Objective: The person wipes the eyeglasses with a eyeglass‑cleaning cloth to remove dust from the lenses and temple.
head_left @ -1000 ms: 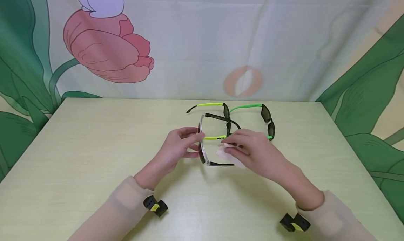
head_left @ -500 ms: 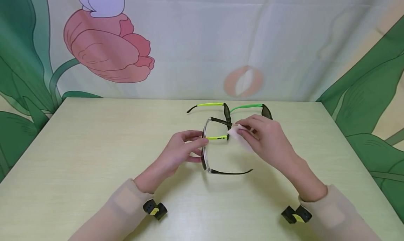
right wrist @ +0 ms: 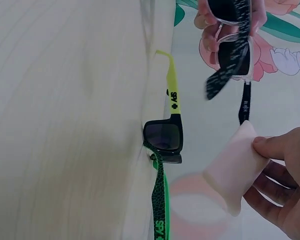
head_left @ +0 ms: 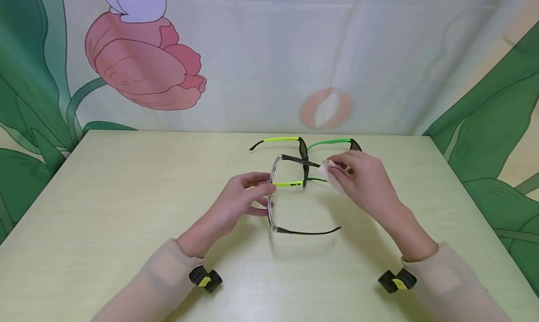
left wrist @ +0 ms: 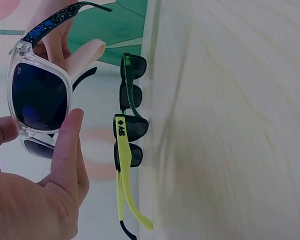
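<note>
Sunglasses (left wrist: 40, 97) with a clear frame and black, speckled temples are held up over the table by my left hand (head_left: 236, 202). Its thumb and fingers grip them at the bridge, with the temples (head_left: 309, 232) unfolded toward the right. In my right hand (head_left: 368, 184) a thin whitish cloth (right wrist: 235, 165) is pinched between thumb and fingers. The cloth wraps the end of the far temple (right wrist: 245, 102), hiding its tip.
Behind the held pair, sunglasses with yellow temples (head_left: 280, 139) stand unfolded on the pale table (head_left: 126, 209). To their right is a pair with green temples (head_left: 332, 141), partly hidden by the right hand. A printed curtain (head_left: 252, 55) hangs at the back edge.
My right hand has gone with the cloth from the near temple to the far one, then slid rightward toward its tip. The held sunglasses have tilted slightly; the left hand has barely moved.
</note>
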Demonstrator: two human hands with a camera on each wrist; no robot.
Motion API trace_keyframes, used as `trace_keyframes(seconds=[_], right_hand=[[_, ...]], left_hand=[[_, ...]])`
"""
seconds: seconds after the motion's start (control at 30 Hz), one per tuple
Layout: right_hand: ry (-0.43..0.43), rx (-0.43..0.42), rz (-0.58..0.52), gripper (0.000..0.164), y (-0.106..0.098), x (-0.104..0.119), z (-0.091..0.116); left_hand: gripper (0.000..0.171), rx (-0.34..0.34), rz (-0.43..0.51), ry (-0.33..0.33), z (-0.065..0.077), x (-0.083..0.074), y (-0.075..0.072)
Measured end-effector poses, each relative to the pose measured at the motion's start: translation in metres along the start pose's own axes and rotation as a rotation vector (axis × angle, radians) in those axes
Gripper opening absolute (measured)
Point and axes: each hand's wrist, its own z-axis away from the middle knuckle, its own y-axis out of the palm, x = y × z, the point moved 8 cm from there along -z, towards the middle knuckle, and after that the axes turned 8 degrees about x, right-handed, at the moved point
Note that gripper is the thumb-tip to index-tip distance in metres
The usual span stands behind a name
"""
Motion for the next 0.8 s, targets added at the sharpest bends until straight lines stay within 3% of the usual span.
trace_keyframes(seconds=[0.4, 0.8], right_hand=[[0.037, 0.068, 0.022, 0.016, 0.012, -0.005, 0.002], [0.01, 0.086, 0.047, 0.014, 0.018, 0.007, -0.002]], left_hand=[[0.054, 0.042, -0.011, 0.027, 0.0, -0.004, 0.003], [0.051, 0.088, -0.04, 0.028, -0.004, -0.005, 0.016]])
